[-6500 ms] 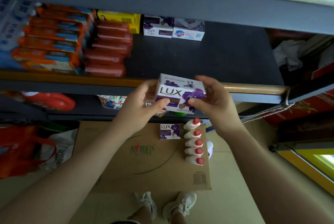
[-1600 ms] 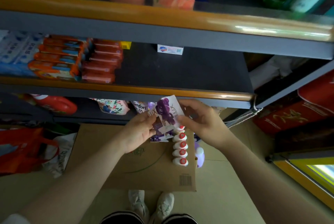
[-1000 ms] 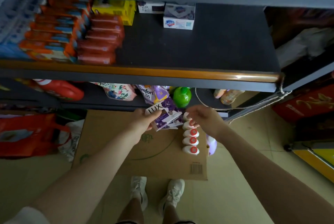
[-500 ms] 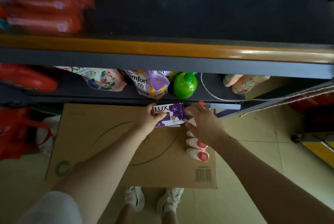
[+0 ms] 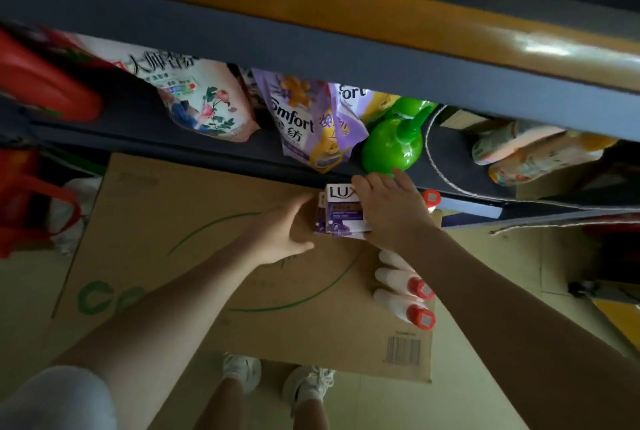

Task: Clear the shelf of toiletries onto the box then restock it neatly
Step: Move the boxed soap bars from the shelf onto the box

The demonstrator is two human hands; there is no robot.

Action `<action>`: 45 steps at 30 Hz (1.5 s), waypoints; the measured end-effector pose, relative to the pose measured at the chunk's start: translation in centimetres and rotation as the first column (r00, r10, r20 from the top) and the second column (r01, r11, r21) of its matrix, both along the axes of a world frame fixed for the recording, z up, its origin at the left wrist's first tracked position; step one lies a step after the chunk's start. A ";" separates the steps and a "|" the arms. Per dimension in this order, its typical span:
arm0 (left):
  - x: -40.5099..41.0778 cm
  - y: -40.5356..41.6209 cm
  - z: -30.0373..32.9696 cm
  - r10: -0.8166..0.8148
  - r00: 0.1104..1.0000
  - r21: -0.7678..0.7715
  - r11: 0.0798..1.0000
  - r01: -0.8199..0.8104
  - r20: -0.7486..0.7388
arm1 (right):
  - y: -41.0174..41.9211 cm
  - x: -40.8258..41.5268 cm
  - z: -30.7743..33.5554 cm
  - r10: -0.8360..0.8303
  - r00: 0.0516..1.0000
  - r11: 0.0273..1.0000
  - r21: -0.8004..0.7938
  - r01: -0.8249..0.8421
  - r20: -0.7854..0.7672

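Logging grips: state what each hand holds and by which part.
The right hand lies over the right end of the Lux soap boxes on the cardboard box. The left hand is open beside them, holding nothing.
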State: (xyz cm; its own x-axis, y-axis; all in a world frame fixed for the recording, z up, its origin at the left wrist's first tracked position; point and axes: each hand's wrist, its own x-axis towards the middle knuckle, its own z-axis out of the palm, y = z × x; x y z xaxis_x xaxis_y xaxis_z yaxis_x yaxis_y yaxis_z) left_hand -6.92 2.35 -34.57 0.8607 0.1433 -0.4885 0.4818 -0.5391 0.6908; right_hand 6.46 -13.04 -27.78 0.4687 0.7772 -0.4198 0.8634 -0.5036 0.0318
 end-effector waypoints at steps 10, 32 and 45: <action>2.1 -1.5 -4.1 0.036 0.959 0.161 0.983 -0.084 0.283 | -0.2 0.2 0.0 -0.079 0.997 0.997 -0.002 0.079 -0.020; -0.2 3.6 19.8 -0.339 0.657 0.454 0.891 -0.006 0.674 | 2.3 -1.7 18.7 -0.035 0.999 0.588 0.807 0.046 -0.031; 6.5 9.9 27.3 -0.575 0.718 0.863 0.499 -0.072 0.392 | 9.9 12.2 21.1 -0.391 0.919 0.800 0.474 0.367 -0.051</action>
State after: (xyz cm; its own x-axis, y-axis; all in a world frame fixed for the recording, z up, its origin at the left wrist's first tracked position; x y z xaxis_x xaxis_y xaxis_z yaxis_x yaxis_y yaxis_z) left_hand -0.44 12.22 -7.28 0.9459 -0.1070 0.3064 -0.0938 -0.9939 -0.0573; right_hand 18.68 -3.13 -6.70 0.7767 0.6294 -0.0241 0.6040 -0.7551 -0.2549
